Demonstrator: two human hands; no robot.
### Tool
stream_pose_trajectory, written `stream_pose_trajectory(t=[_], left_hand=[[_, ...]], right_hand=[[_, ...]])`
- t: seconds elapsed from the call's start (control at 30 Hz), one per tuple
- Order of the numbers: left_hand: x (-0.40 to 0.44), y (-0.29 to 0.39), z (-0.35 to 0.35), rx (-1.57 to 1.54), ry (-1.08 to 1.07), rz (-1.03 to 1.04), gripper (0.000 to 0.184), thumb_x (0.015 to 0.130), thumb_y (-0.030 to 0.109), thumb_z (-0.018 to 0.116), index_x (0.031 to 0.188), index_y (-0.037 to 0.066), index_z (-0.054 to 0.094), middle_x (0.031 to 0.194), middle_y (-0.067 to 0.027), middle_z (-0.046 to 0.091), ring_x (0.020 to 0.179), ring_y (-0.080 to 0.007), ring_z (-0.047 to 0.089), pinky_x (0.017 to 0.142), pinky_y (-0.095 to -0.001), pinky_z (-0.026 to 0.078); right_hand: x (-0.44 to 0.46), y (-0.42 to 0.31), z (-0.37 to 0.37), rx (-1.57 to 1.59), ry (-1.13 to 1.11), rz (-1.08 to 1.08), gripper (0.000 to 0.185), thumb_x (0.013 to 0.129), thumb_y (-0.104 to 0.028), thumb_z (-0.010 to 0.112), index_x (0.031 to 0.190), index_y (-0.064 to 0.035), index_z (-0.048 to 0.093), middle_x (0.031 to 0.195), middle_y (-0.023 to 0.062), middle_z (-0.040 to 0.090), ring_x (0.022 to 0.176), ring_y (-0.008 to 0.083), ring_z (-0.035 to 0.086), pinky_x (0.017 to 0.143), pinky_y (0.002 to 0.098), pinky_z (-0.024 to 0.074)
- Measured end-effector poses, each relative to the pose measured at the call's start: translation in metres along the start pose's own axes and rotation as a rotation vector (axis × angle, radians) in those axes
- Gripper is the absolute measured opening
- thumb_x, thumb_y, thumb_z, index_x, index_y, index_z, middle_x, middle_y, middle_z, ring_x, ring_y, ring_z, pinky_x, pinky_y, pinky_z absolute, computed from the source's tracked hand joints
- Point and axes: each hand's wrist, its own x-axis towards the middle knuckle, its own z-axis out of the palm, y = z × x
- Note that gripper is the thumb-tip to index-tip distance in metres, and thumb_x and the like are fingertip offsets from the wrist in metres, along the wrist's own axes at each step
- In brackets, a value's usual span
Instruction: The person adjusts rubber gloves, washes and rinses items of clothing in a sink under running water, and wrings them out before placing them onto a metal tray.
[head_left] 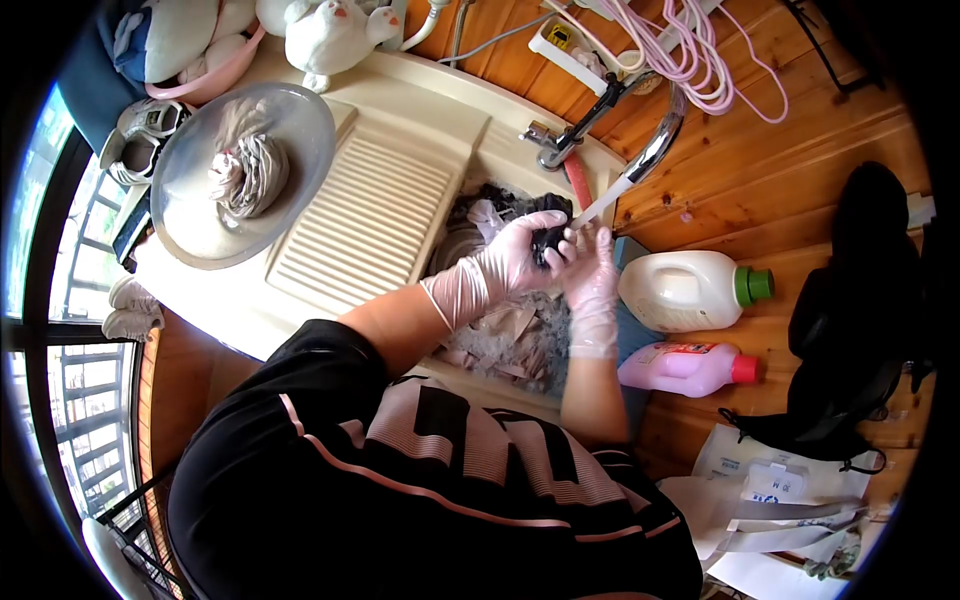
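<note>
Both my hands wear thin, translucent white gloves and are over the sink basin [535,340]. My left hand [515,255] is closed around a wet black cloth [548,243], bunched up so that its exact kind does not show. Just right of it, my right hand [592,280] is held palm up with fingers apart, its fingertips close to the cloth. Water runs from the chrome faucet [657,145] in a stream down by my right fingers. Below my hands, soaked light and dark laundry [505,330] lies in sudsy water.
A ribbed washboard [350,210] adjoins the basin, with a clear tub [185,235] holding a twisted grey cloth [262,175] beyond it. On the right lie a white green-capped bottle [680,290] and a pink red-capped bottle [685,369]. Pink hose [700,60] coils near the faucet.
</note>
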Motion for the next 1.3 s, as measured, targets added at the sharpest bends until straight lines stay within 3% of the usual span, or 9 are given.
stream_pose_trajectory(t=[0.1, 0.23, 0.33, 0.5, 0.63, 0.83, 1.0, 1.13, 1.3], left_hand=[[-0.009, -0.031, -0.006, -0.078, -0.235, -0.091, 0.044, 0.082, 0.023, 0.058, 0.117, -0.001, 0.044, 0.088, -0.0079, 0.051, 0.069, -0.0127, 0.050, 0.046, -0.0178, 0.040], [-0.032, -0.056, -0.013, -0.164, -0.202, -0.045, 0.046, 0.085, 0.020, 0.054, 0.123, -0.001, 0.040, 0.103, -0.0128, 0.052, 0.085, -0.0214, 0.054, 0.058, -0.0250, 0.048], [-0.058, -0.069, 0.018, 0.028, 0.166, 0.131, 0.036, 0.084, 0.013, 0.058, 0.115, -0.002, 0.047, 0.099, -0.0128, 0.055, 0.085, -0.0224, 0.055, 0.058, -0.0245, 0.049], [-0.066, -0.041, 0.006, 0.263, 0.216, 0.002, 0.019, 0.085, 0.014, 0.060, 0.087, 0.000, 0.048, 0.072, -0.0066, 0.047, 0.056, -0.0127, 0.047, 0.035, -0.0165, 0.032], [-0.068, -0.028, 0.012, 0.941, 0.531, 0.115, 0.015, 0.082, 0.014, 0.065, 0.082, 0.003, 0.056, 0.063, -0.0049, 0.052, 0.043, -0.0138, 0.046, 0.037, -0.0207, 0.034], [-0.061, -0.001, -0.023, 2.243, 0.911, 0.434, 0.029, 0.068, 0.026, 0.071, 0.083, 0.001, 0.066, 0.074, -0.0146, 0.066, 0.070, -0.0263, 0.065, 0.067, -0.0370, 0.051], [-0.074, 0.006, -0.020, 2.855, 0.933, 0.015, 0.022, 0.071, 0.022, 0.063, 0.087, 0.008, 0.068, 0.085, -0.0144, 0.067, 0.079, -0.0321, 0.066, 0.070, -0.0401, 0.053], [-0.075, 0.018, -0.018, 3.060, 0.941, 0.112, 0.016, 0.079, 0.014, 0.051, 0.091, 0.009, 0.061, 0.079, -0.0153, 0.066, 0.075, -0.0323, 0.066, 0.063, -0.0438, 0.052], [-0.128, 0.029, 0.050, 2.773, 1.152, 0.563, 0.036, 0.078, 0.023, 0.060, 0.111, 0.008, 0.057, 0.084, -0.0170, 0.066, 0.073, -0.0340, 0.065, 0.066, -0.0412, 0.053]], right_hand=[[0.049, 0.059, -0.070, 0.970, -0.783, 0.325, 0.045, 0.091, -0.044, 0.047, 0.125, -0.0158, 0.046, 0.134, 0.0100, 0.043, 0.123, 0.0329, 0.039, 0.094, 0.0556, 0.0388], [-0.009, 0.054, 0.029, 0.491, -0.590, -0.002, 0.058, 0.088, -0.047, 0.050, 0.137, -0.0192, 0.036, 0.144, 0.0082, 0.033, 0.134, 0.0326, 0.026, 0.101, 0.0497, 0.0332], [-0.025, 0.039, 0.051, 0.599, -0.646, 0.239, 0.043, 0.091, -0.028, 0.052, 0.129, -0.0108, 0.045, 0.133, 0.0096, 0.043, 0.105, 0.0249, 0.051, 0.079, 0.0312, 0.0490], [0.012, 0.023, 0.049, 0.183, -0.574, 0.075, 0.037, 0.088, -0.015, 0.057, 0.124, -0.0118, 0.051, 0.115, 0.0153, 0.057, 0.070, 0.0181, 0.053, 0.059, 0.0287, 0.0490], [0.019, 0.022, 0.065, -0.231, -0.362, 0.036, 0.022, 0.084, -0.019, 0.066, 0.098, -0.0045, 0.058, 0.082, 0.0061, 0.058, 0.065, 0.0151, 0.052, 0.057, 0.0259, 0.0429], [0.037, 0.062, 0.066, -0.993, 0.051, -0.266, 0.017, 0.077, -0.018, 0.070, 0.085, -0.0037, 0.067, 0.070, -0.0017, 0.059, 0.059, 0.0089, 0.049, 0.055, 0.0236, 0.0403], [0.077, 0.110, -0.008, -0.818, 0.377, 0.072, 0.029, 0.073, -0.028, 0.064, 0.079, -0.0002, 0.064, 0.071, 0.0037, 0.059, 0.056, 0.0166, 0.051, 0.053, 0.0328, 0.0413], [0.064, 0.112, 0.017, -0.003, 0.259, 0.294, 0.017, 0.083, -0.027, 0.059, 0.077, -0.0105, 0.059, 0.072, 0.0046, 0.060, 0.057, 0.0201, 0.056, 0.057, 0.0327, 0.0473], [0.059, 0.078, 0.006, -0.136, 0.058, 0.310, 0.038, 0.086, -0.044, 0.058, 0.095, -0.0081, 0.064, 0.095, 0.0098, 0.065, 0.089, 0.0223, 0.059, 0.075, 0.0304, 0.0447]])
